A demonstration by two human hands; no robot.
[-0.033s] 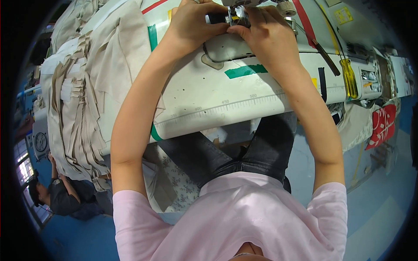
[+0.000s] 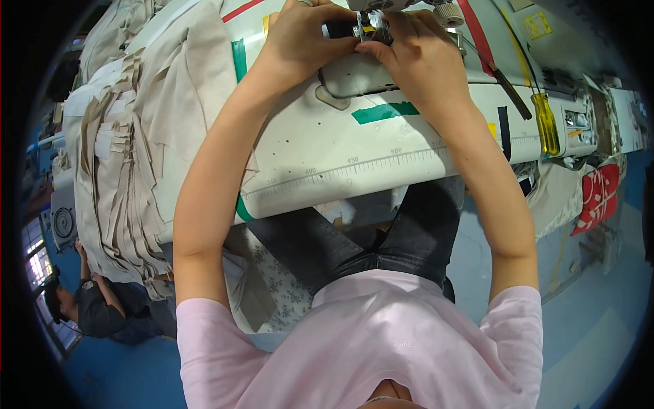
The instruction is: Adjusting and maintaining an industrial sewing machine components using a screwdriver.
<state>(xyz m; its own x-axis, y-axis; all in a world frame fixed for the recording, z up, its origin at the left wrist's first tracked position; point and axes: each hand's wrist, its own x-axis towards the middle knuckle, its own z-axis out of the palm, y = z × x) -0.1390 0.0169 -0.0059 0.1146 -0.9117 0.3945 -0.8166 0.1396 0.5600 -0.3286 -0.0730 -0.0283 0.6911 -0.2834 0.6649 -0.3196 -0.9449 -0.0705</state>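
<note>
Both my hands meet at the needle end of a white sewing machine (image 2: 381, 5), by its metal presser foot (image 2: 366, 28). My left hand (image 2: 303, 44) comes in from the left, thumb and fingers drawn together beside the foot. From the other side, my right hand (image 2: 426, 58) curls its fingers round the needle area, its thumb pointing at the foot. Whatever the fingertips pinch is too small or hidden to name. Below the hands lies the machine's pale bed plate (image 2: 351, 73).
Beige cloth pieces (image 2: 112, 170) are heaped at the left. A green tape strip (image 2: 385, 111) and a printed ruler scale (image 2: 354, 160) mark the white table. At right are a yellow-handled screwdriver (image 2: 545, 123), a dark slim tool (image 2: 511, 90) and red patterned cloth (image 2: 598, 198). Another person (image 2: 102, 300) sits far left.
</note>
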